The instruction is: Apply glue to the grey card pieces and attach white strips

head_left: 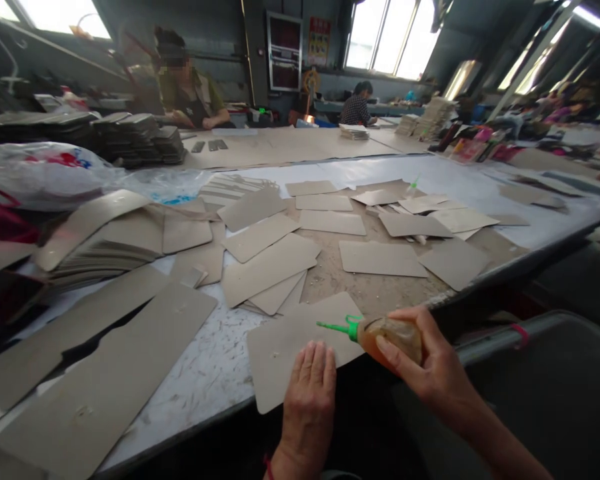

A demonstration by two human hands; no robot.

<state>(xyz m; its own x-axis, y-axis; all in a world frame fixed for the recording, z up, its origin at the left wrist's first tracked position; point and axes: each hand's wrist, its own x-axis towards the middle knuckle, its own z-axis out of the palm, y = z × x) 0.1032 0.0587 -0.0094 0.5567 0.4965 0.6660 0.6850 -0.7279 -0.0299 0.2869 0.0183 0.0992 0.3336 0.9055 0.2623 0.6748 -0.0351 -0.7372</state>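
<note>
Clasping a green-nozzled squeeze bottle (395, 330), the right hand (427, 367) curled at right; the left hand (309, 400) lay flat, outstretched, on a near cardboard panel (275, 357).

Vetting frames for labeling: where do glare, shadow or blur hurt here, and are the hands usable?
Head view: windows blown out to white; pale tabletop washed with sheen toward the back; space below the table's near edge nearly black; the distant person in a checked top soft; left hand, right hand and glue-style bottle clear enough to outline.
</note>
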